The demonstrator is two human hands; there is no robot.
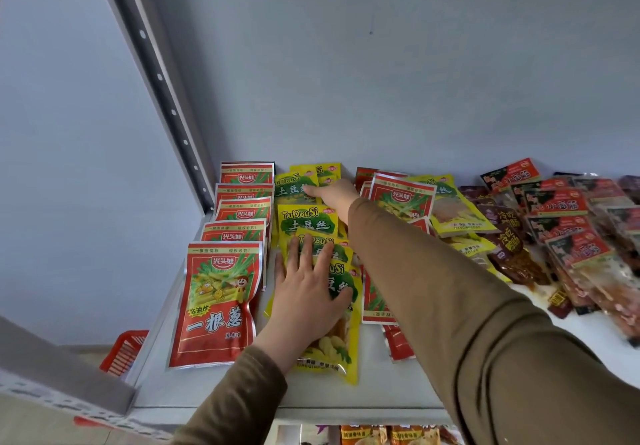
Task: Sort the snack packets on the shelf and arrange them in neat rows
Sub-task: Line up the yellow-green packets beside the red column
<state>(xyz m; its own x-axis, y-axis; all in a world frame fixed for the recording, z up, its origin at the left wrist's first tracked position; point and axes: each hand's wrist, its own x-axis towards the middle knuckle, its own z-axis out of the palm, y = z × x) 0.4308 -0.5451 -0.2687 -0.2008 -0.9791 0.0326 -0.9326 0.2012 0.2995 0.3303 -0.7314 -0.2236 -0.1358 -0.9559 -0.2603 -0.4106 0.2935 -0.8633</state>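
A row of red snack packets (221,292) runs front to back along the left of the white shelf (242,392). Beside it lies a row of yellow packets (308,219). My left hand (308,288) rests flat, fingers spread, on the front yellow packets (332,351). My right hand (334,196) reaches to the back of the shelf and touches a rear yellow packet (294,186); its fingers are mostly hidden behind the hand. More red and yellow packets (405,202) lie mixed under and to the right of my right arm.
A loose heap of dark and red packets (561,233) covers the right of the shelf. A perforated metal upright (162,87) bounds the shelf at the left. A red basket (124,351) sits below left. More packets (391,434) show on the shelf underneath.
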